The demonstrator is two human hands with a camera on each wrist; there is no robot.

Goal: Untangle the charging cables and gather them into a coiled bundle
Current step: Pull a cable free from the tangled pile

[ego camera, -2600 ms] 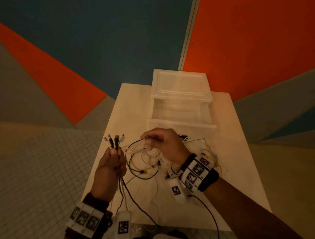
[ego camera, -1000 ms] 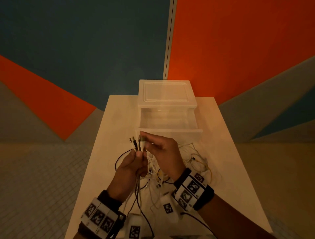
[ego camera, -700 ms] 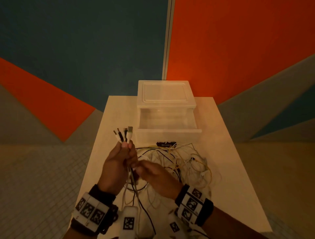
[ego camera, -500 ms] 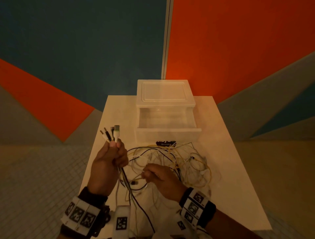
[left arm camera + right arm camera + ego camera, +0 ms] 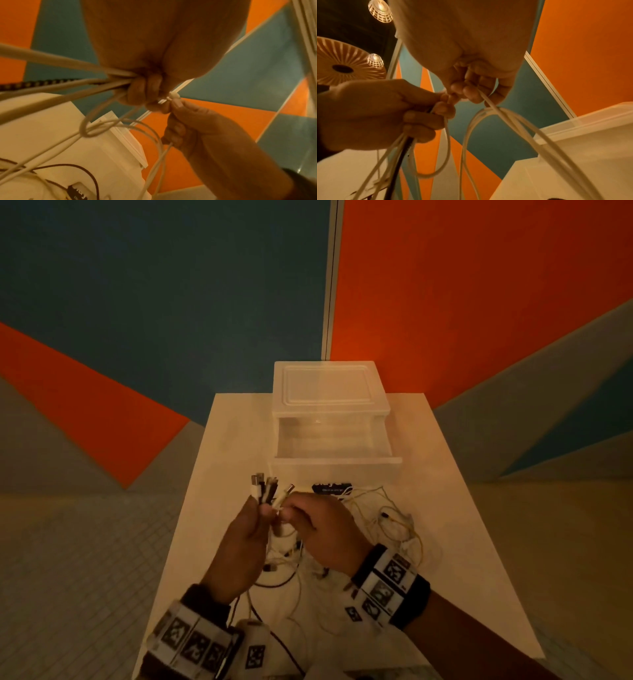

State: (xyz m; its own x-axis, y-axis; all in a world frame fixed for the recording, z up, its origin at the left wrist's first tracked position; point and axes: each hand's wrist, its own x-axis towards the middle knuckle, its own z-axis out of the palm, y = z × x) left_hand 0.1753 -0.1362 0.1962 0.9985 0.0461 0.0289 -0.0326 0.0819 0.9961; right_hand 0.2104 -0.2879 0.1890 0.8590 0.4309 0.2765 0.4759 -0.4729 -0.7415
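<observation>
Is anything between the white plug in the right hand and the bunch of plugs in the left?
Nothing visible. The right hand pinches the white plug right beside the plug bunch gripped by the left hand; the two hands touch.

Beyond our grip the open drawer (image 5: 334, 463) of the plastic drawer box (image 5: 329, 392) blocks the way. Right of it loose cables (image 5: 394, 522) sprawl; left, bare table (image 5: 219, 460).

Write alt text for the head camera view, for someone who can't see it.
Over a white table, the left hand grips a bunch of cable plugs upright while the right hand pinches a white plug beside them. Tangled cables lie before an open plastic drawer box.
</observation>
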